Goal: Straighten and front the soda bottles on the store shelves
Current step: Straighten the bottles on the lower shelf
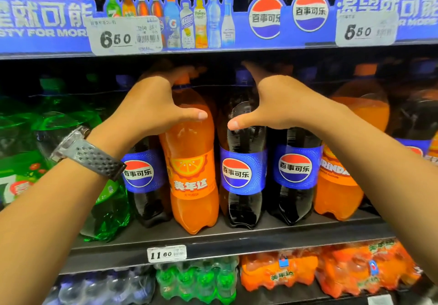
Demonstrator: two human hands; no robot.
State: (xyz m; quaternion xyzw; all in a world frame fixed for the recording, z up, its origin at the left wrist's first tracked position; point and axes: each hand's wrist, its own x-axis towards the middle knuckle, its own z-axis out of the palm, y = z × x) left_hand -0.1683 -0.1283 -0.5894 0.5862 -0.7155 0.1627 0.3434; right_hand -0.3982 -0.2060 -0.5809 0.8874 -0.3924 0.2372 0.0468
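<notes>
Orange bottle (192,160) stands above price tag (166,254), cola bottle (243,172) up-right of tag. Left hand (151,107) fingers wrap orange shoulder; right hand (286,103) wraps cola's. Full, heavy, slick probably; shoulder grip suits twisting labels forward.

Bare forearms (47,209) lead to the left hand (151,107) and right hand (282,105). Just behind the left hand, on the wrist, a watch (83,150) — silvery metal case (71,138), dark grey strap (97,160) pierced with rows of small holes.
</notes>
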